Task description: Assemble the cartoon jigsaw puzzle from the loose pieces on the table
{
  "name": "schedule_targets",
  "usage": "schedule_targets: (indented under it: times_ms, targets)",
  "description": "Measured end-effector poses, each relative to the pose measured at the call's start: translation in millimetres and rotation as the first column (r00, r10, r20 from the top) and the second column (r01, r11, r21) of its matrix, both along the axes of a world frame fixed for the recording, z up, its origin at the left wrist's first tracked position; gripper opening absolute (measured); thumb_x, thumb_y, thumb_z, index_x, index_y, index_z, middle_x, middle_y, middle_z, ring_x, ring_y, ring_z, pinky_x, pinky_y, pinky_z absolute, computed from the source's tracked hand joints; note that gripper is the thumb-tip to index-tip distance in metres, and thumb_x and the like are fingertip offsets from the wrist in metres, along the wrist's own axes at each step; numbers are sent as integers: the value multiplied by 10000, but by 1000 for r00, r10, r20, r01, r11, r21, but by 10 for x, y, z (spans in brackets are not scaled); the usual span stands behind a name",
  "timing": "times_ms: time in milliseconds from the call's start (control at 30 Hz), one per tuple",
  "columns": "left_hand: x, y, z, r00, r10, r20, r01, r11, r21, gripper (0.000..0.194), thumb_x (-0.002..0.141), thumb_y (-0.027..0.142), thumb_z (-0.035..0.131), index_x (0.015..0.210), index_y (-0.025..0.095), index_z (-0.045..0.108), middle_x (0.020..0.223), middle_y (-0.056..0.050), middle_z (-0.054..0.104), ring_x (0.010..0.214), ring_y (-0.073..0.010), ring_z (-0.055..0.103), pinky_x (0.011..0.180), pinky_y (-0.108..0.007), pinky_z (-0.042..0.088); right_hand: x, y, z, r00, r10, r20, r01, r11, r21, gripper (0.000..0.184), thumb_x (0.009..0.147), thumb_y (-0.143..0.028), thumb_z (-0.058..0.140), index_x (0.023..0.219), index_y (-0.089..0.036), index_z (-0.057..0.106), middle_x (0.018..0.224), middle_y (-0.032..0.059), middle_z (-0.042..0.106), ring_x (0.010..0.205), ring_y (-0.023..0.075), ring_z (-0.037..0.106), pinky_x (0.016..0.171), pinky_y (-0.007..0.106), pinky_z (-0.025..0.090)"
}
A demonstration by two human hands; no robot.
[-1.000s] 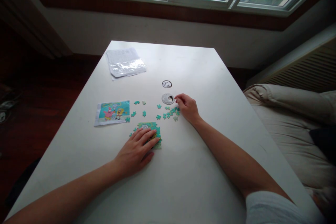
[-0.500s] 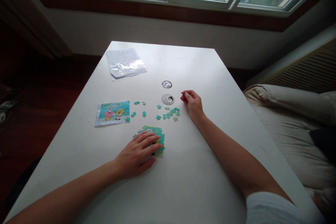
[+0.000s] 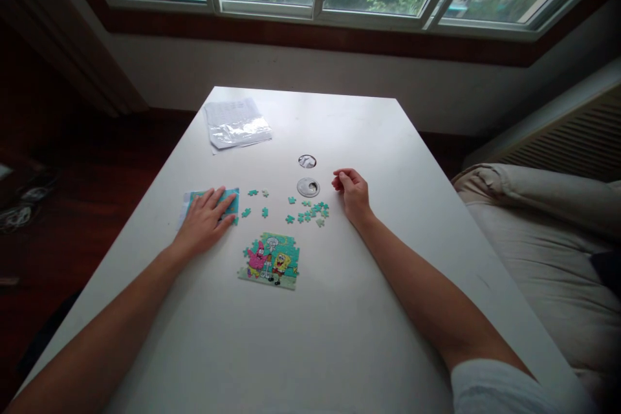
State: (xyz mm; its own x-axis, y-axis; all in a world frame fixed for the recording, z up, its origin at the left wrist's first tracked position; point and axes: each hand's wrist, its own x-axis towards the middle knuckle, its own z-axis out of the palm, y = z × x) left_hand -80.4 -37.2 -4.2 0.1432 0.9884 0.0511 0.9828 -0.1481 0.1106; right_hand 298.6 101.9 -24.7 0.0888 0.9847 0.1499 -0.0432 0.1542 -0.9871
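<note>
My left hand (image 3: 206, 218) lies flat with fingers spread on the picture sheet (image 3: 235, 200), covering most of its cartoon print. A partly assembled jigsaw puzzle (image 3: 272, 262) with cartoon figures and uneven edges sits in front, untouched. My right hand (image 3: 354, 193) rests on the table, right of the loose puzzle pieces (image 3: 317, 208); its fingers are curled together, and whatever they may hold is hidden. A few more pieces, among them a green puzzle piece (image 3: 265, 212), lie scattered between the sheet and that cluster.
Behind the pieces, the white table (image 3: 349, 123) has a round metal grommet (image 3: 308, 187) and a round hole (image 3: 307, 161). Papers in a clear plastic sleeve (image 3: 239, 124) lie at the far left. A beige cushioned seat (image 3: 524, 226) stands along the right side.
My left hand has left the assembled puzzle and moved left and away from me onto the picture sheet, uncovering the puzzle. My right hand has stayed nearly still. The view has shifted slightly.
</note>
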Motion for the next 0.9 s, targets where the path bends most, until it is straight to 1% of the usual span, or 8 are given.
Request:
schedule_targets:
  times_ms: [67,133,200,300,400,667,767,900]
  targets:
    - [-20,9,-46,999,23,-31,-24,999,-23,559,1051,513,308,1576,326,348,1687,-31,218,1548,-308,171,1238,-554,142,-4,-5,1,1000,4,12,-4,1000,5,199,859,-381,580,905,-202,655,684,-7,614,619,131,548,620,272,438]
    - [-10,9,-60,998,44,-38,-46,998,-44,539,1068,494,235,1581,356,324,1696,-11,187,1557,-292,153,1236,-566,120,-12,-12,4,1000,7,21,-8,1000,10,206,856,-387,580,904,-201,657,676,-8,611,621,134,550,624,273,441]
    - [8,10,-61,998,55,-41,-57,997,-52,529,1075,467,201,1588,376,292,1700,5,164,1563,-278,144,1236,-569,109,-22,-17,3,999,15,33,-15,1000,12,217,851,-396,581,903,-201,660,670,-7,612,622,136,551,623,273,443]
    - [35,18,-64,995,77,-65,-79,996,-42,536,1065,458,249,1594,376,274,1704,4,146,1566,-279,129,1238,-566,97,-36,-16,-14,998,19,64,-21,1000,23,235,847,-412,574,905,-201,661,669,-9,612,624,139,557,622,272,447]
    - [68,62,-68,991,106,-83,-109,993,-32,569,1050,508,281,1600,364,263,1703,-14,151,1566,-300,123,1232,-584,95,-43,-12,-43,994,8,110,-12,999,39,254,853,-428,555,907,-203,657,664,-16,606,628,142,565,635,271,453]
    - [191,400,-40,981,181,-65,-185,980,-70,745,984,697,274,1618,309,220,1708,-88,93,1560,-389,73,1176,-704,86,-63,-54,-39,949,11,314,-32,998,61,270,863,-430,543,883,-207,694,665,-10,643,639,162,599,694,297,489]
    - [202,509,-39,979,196,-55,-200,976,-84,721,997,680,243,1617,312,222,1708,-86,92,1561,-386,67,1180,-698,72,-65,-72,-34,934,19,356,-44,997,62,265,866,-424,544,883,-211,700,668,-10,650,642,166,604,716,307,498]
    - [189,600,-47,979,200,-41,-203,976,-81,679,1016,639,226,1618,325,209,1706,-73,120,1563,-370,66,1185,-689,73,-64,-106,-27,937,43,347,-66,996,53,263,870,-422,551,885,-208,703,669,-6,648,654,169,609,711,308,496]
